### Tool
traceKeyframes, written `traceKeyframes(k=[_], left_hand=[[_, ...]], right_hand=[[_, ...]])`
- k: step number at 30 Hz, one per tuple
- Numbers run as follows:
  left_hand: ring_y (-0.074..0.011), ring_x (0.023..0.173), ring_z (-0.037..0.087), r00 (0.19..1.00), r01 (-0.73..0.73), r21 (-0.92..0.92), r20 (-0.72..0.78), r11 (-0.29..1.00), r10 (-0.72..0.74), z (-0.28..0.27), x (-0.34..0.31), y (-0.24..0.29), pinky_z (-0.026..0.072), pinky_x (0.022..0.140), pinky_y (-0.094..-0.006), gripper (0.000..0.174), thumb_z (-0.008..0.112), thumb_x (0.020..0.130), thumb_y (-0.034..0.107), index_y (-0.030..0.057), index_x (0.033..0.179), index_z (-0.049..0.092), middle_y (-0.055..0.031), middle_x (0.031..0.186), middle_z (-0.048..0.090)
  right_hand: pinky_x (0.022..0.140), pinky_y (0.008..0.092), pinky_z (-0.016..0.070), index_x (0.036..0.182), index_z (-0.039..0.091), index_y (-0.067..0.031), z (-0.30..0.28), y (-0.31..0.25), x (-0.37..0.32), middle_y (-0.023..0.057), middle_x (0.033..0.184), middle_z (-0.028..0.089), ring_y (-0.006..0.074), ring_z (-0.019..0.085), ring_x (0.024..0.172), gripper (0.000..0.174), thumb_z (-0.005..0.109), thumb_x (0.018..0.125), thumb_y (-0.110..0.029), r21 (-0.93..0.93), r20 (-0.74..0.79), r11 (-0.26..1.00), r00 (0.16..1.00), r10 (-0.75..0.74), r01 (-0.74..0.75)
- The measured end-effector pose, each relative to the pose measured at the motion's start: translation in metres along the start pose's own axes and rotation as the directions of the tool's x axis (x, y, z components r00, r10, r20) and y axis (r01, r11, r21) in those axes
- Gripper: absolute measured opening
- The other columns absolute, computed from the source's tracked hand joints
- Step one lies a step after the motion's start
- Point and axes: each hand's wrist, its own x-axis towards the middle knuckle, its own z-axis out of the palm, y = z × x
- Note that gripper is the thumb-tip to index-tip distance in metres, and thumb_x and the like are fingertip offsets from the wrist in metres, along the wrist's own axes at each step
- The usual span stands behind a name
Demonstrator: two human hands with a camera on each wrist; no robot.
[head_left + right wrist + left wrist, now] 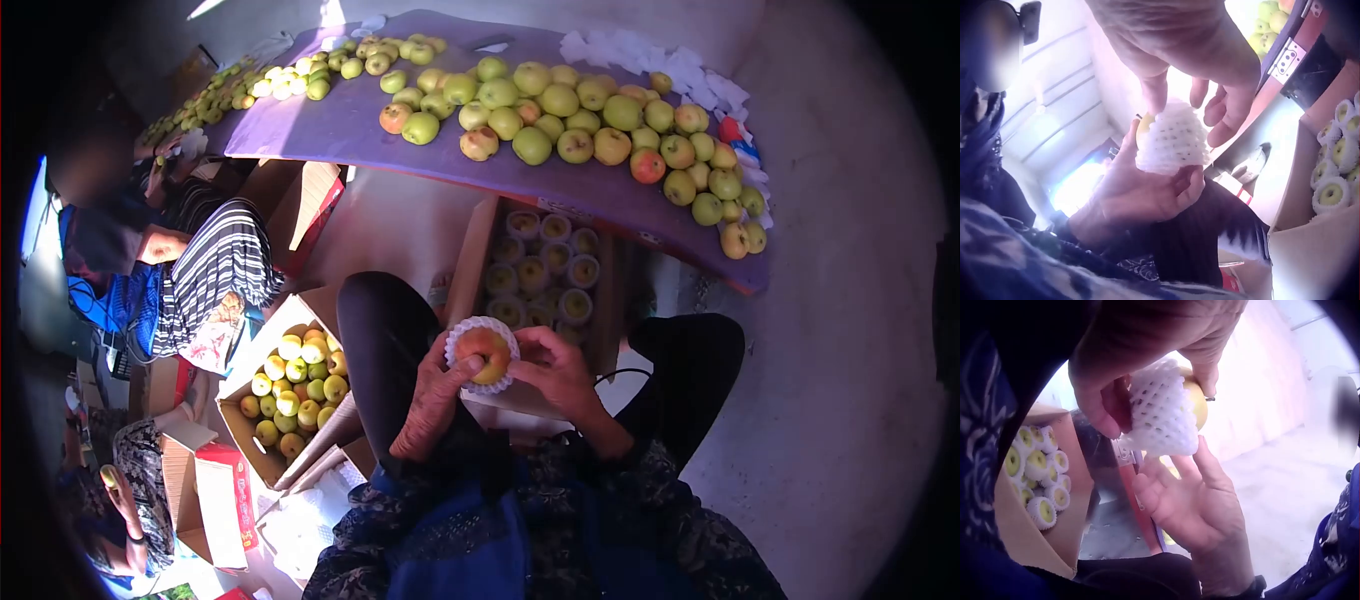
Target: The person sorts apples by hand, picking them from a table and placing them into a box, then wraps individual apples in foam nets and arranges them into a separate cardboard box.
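A red-yellow apple [482,354] sits in a white foam net [1163,412] between the two hands, above the lap. My left hand [432,398] grips it from the left, its thumb lying on the apple's bare face. On the other side my right hand [562,375] touches the net's edge with thumb and fingers. In the right wrist view the net [1172,140] covers most of the apple, with the stem end showing. The right hand [1191,50] arches over it there, fingers bent and spread around the net.
An open box [460,285] of netted apples stands beyond the hands. Many loose apples lie on the purple table [350,135] behind. At the left are a box of apples [245,440], a red-and-white carton [228,500] and two seated people.
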Motion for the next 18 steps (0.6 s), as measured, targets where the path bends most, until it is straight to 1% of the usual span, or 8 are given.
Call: traceKeyframes(k=[5,6,8,9,12,15,17,18], left_hand=[[-0.0186,0.108,0.055,0.997,0.005,0.220,-0.078,0.975,0.013,0.003,-0.002,0.000,0.0398,0.099,-0.0323,0.068,0.075,0.077,0.035,-0.0031,0.126,0.047,-0.0108,0.115,0.058],[-0.0186,0.108,0.055,0.996,0.014,0.223,-0.089,0.975,0.006,0.003,-0.002,-0.001,0.0398,0.099,-0.0323,0.067,0.075,0.077,0.034,-0.0032,0.126,0.047,-0.0110,0.115,0.058],[-0.0185,0.108,0.055,0.994,0.030,0.231,-0.113,0.973,-0.004,0.003,-0.001,-0.003,0.0400,0.099,-0.0322,0.067,0.074,0.077,0.034,-0.0034,0.126,0.048,-0.0112,0.116,0.058],[-0.0185,0.106,0.056,0.993,0.031,0.192,-0.114,0.981,-0.009,0.003,0.000,-0.002,0.0414,0.097,-0.0316,0.066,0.075,0.077,0.031,-0.0033,0.126,0.048,-0.0114,0.115,0.059],[-0.0185,0.103,0.058,0.994,0.032,0.108,-0.104,0.994,-0.021,0.003,0.001,-0.004,0.0443,0.094,-0.0304,0.063,0.075,0.078,0.025,-0.0031,0.128,0.048,-0.0117,0.114,0.060],[-0.0184,0.103,0.058,0.997,0.040,0.094,-0.065,0.995,-0.034,-0.002,0.002,-0.007,0.0444,0.094,-0.0304,0.061,0.074,0.078,0.023,-0.0031,0.128,0.048,-0.0115,0.114,0.060],[-0.0186,0.104,0.058,0.998,0.070,0.083,-0.004,0.994,-0.070,-0.006,0.002,-0.003,0.0445,0.094,-0.0304,0.061,0.074,0.077,0.021,-0.0028,0.127,0.049,-0.0112,0.114,0.060],[-0.0188,0.104,0.058,0.994,0.102,0.134,0.017,0.986,-0.105,-0.004,0.001,0.002,0.0444,0.094,-0.0303,0.062,0.075,0.077,0.020,-0.0027,0.128,0.049,-0.0111,0.114,0.060]], right_hand=[[0.078,0.0263,0.0510,0.110,0.058,-0.0004,0.004,0.011,0.000,0.0066,0.096,0.064,0.0117,0.062,0.088,0.028,0.065,0.083,-0.002,-0.206,-0.090,0.978,0.995,-0.046,0.027],[0.077,0.0259,0.0515,0.109,0.059,-0.0002,0.005,0.011,0.000,0.0067,0.096,0.065,0.0113,0.062,0.087,0.026,0.064,0.083,-0.001,-0.238,-0.103,0.971,0.993,-0.053,0.027],[0.077,0.0264,0.0519,0.108,0.059,0.0001,0.005,0.006,-0.001,0.0067,0.095,0.065,0.0114,0.062,0.088,0.025,0.064,0.083,-0.001,-0.157,-0.110,0.988,0.994,-0.023,0.006],[0.077,0.0267,0.0520,0.107,0.059,0.0003,0.005,0.003,-0.001,0.0067,0.094,0.065,0.0115,0.062,0.089,0.024,0.063,0.083,-0.001,-0.116,-0.112,0.993,0.994,-0.010,-0.004],[0.076,0.0261,0.0518,0.107,0.059,0.0004,0.006,0.006,-0.002,0.0069,0.093,0.065,0.0119,0.063,0.087,0.026,0.066,0.082,-0.003,-0.128,-0.120,0.992,0.992,-0.026,0.011],[0.082,0.0303,0.0509,0.115,0.055,-0.0005,-0.003,0.000,-0.003,0.0087,0.101,0.063,0.0150,0.062,0.093,0.038,0.070,0.081,-0.009,-0.204,-0.027,0.977,0.998,0.065,-0.069],[0.089,0.0330,0.0482,0.123,0.050,-0.0016,-0.007,-0.013,-0.007,0.0107,0.110,0.060,0.0178,0.060,0.101,0.052,0.074,0.078,-0.014,-0.325,-0.016,0.944,0.999,0.046,-0.049],[0.092,0.0343,0.0468,0.127,0.048,-0.0021,-0.009,-0.018,-0.009,0.0117,0.114,0.059,0.0191,0.058,0.105,0.060,0.076,0.076,-0.017,-0.385,-0.011,0.922,0.999,0.038,-0.039]])
